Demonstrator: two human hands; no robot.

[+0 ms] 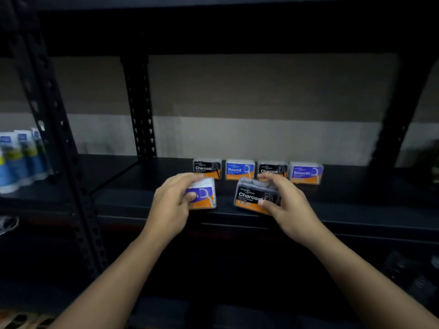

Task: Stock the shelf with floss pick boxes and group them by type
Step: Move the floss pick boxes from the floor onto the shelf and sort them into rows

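A row of floss pick boxes stands on the black shelf (133,203): from the left a black Charcoal box (206,167), a blue Round box (239,169), a second Charcoal box (270,168) and a purple Smooth box (306,173). In front of that row, my left hand (169,205) grips a purple-labelled box (204,194), its name hidden by my thumb. My right hand (288,205) grips another black Charcoal box (255,197), tilted, at the shelf's front edge.
Blue and white tubes (17,157) stand on the neighbouring shelf bay at the left, beyond a black perforated upright (59,143). Another upright (140,110) rises behind the shelf. A higher shelf board runs overhead. Dark items lie on the lower right.
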